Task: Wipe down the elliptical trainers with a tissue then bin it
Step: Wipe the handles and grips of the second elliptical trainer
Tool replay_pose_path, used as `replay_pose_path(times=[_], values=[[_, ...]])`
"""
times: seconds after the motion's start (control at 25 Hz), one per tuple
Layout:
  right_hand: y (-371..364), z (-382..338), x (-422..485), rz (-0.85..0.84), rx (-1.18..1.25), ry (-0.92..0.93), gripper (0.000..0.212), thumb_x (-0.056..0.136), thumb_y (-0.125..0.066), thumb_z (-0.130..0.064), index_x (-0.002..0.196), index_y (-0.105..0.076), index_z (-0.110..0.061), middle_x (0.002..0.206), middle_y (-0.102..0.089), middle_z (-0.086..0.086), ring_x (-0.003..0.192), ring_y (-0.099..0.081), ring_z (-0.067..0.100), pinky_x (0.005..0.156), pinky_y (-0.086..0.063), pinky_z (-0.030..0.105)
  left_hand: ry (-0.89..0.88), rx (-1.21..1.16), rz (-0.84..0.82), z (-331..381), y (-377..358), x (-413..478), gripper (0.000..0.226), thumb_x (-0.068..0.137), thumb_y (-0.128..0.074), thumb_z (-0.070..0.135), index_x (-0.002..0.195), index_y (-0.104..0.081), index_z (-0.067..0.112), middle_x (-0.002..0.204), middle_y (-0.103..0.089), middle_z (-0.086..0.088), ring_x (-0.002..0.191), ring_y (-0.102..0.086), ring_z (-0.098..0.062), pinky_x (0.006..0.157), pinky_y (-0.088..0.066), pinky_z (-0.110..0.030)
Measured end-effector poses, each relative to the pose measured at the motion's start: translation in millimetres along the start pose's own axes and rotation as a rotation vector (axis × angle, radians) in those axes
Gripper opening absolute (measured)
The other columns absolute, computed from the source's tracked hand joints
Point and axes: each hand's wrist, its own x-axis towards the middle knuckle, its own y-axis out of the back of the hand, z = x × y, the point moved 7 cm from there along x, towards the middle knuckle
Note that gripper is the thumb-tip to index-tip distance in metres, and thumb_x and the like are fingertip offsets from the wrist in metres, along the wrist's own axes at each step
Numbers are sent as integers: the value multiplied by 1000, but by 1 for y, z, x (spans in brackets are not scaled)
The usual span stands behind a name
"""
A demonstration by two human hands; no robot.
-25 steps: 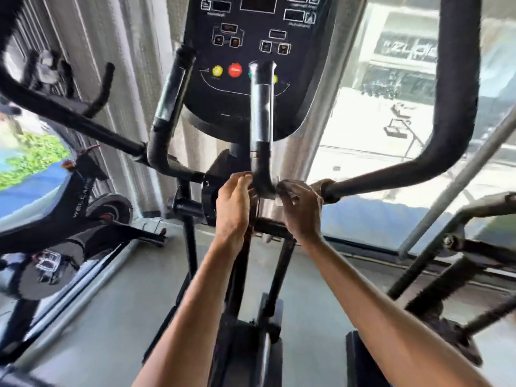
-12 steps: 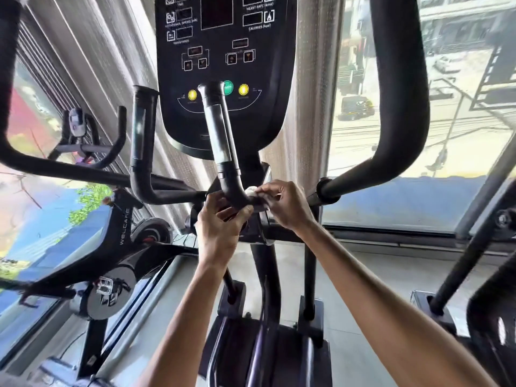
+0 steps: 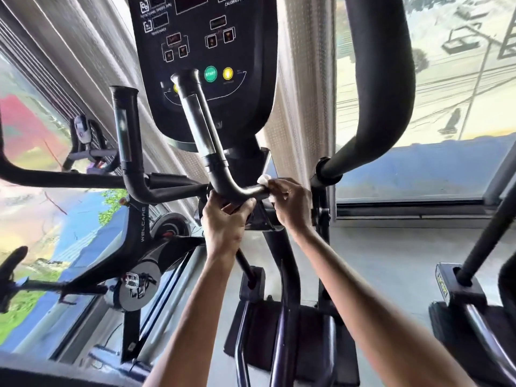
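**White wad on a black bar**

Head view. White and crumpled, the tissue (image 3: 264, 180) sits just right of centre. The right hand (image 3: 290, 203) pinches it against the crossbar end of the grip (image 3: 217, 169), and only a small lump shows above the curled fingers. The left hand (image 3: 226, 222), at 7 o'clock from the tissue, wraps the grip's bend from below, with thumb and fingers closed round it.

Handling, as a judgement: the tissue is featherlight, soft and likely to shred on bolts and joints. It is best bunched into a pad and held between fingertips and thumb, as here. The trainer (image 3: 284, 275) looks heavy and stiff and should not shift, though its swing arms may pivot. The matt grip should give the steadying hand a sure hold.

Count:
- one tissue
- two hands
- one trainer in full, plus what looks like a second trainer (image 3: 460, 291) at 4 o'clock
- two upright grips, the second grip (image 3: 125, 141) at 9 o'clock
- two swing arms, the left swing arm (image 3: 55, 178) at 9 o'clock and the right swing arm (image 3: 382, 107) at 2 o'clock
- one console (image 3: 203, 37) at 12 o'clock, with one green button and two yellow, one of them half hidden
- one bike (image 3: 134, 227) at 8 o'clock

No bin shows.
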Motion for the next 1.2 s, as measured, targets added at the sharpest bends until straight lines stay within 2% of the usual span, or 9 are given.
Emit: replay_pose_path(times=[0.08,0.2,0.32,0.4,0.56,0.68,0.8,0.96,1.2], values=[[-2,20,-6,102,20,-187,12,89,-73,-16,98,-81,-17,91,-76,-4,84,-70,12,79,-53,28,21,-5,-1,-3,-5,3,22,81,-87,20,100,-76,22,89,-79,12,85,-73,1,93,-58,-30],[-5,21,-17,169,103,-147,11,90,-73,-11,98,-80,-14,95,-74,-8,85,-68,8,79,-52,20,37,-28,-21,-8,-11,9,22,81,-86,18,101,-79,17,89,-80,8,86,-75,-6,92,-59,-33],[-1,39,-9,175,81,-253,15,88,-74,-14,101,-81,-14,99,-76,-3,90,-70,13,84,-51,23,42,-44,-26,-13,-14,11,24,80,-85,18,103,-78,14,91,-80,3,87,-75,-11,89,-60,-37],[-2,27,-7,141,82,-147,15,89,-74,-16,102,-80,-14,99,-76,-4,90,-70,10,84,-53,23,37,-75,-24,-14,-13,10,26,80,-86,16,104,-78,13,92,-80,2,88,-76,-13,88,-60,-36],[-4,-10,0,-55,11,151,15,94,-68,-18,103,-80,-14,100,-76,-2,91,-68,9,84,-47,16,29,-82,-30,-15,-13,11,35,76,-88,19,109,-75,16,96,-81,6,97,-77,-16,98,-58,-44],[-7,-34,27,-313,-113,205,13,93,-68,-13,96,-81,-16,97,-77,-1,88,-68,12,79,-44,16,3,-115,-9,-11,-6,8,37,75,-87,20,107,-71,15,98,-80,5,98,-77,-19,102,-55,-51],[-18,-61,26,-546,-16,257,12,90,-73,-13,93,-80,-22,94,-77,-8,83,-67,1,74,-49,11,-48,-199,38,-1,8,4,31,79,-86,23,103,-68,18,102,-77,1,100,-75,-28,99,-55,-59],[-11,-52,23,-378,-18,301,13,91,-70,-10,98,-80,-15,96,-76,-3,87,-69,10,84,-56,35,-67,-196,93,-1,16,5,24,79,-85,34,94,-69,25,97,-75,4,98,-73,-37,93,-57,-61],[-3,8,1,-12,66,169,15,92,-69,-15,104,-79,-13,104,-75,-1,95,-71,12,88,-57,37,-6,-166,66,-15,-5,4,32,77,-86,28,105,-72,18,98,-79,3,97,-76,-25,98,-56,-55]])
